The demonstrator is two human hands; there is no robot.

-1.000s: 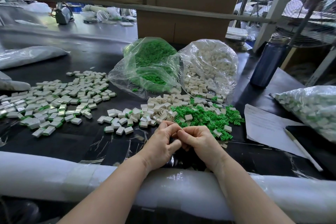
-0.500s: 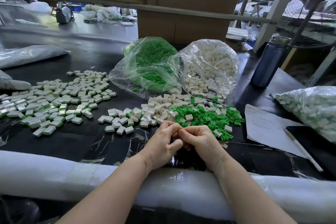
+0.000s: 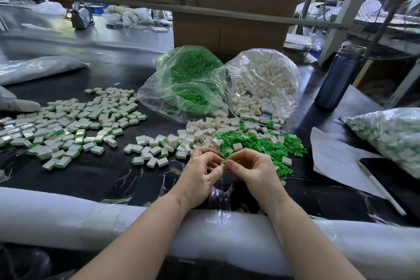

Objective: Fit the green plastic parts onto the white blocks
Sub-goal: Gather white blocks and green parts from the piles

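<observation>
My left hand (image 3: 200, 173) and my right hand (image 3: 254, 170) meet fingertip to fingertip just in front of the loose piles. Between the fingertips shows a small green plastic part (image 3: 224, 162). A white block in my left hand's curled fingers is mostly hidden. Behind the hands lies a heap of loose green parts (image 3: 263, 143) and loose white blocks (image 3: 200, 132). To the left spreads a wide patch of fitted blocks (image 3: 68, 125), white with green edges.
Two open clear bags stand behind the piles: one of green parts (image 3: 188, 79), one of white blocks (image 3: 263, 84). A dark blue bottle (image 3: 338, 77) stands at the right, with a paper sheet (image 3: 336, 157), a pen (image 3: 381, 188) and a filled bag (image 3: 391, 136). A white padded roll (image 3: 68, 218) lines the table's near edge.
My hands have parted slightly, and a green part now shows between the fingertips where both hands were pressed together before.
</observation>
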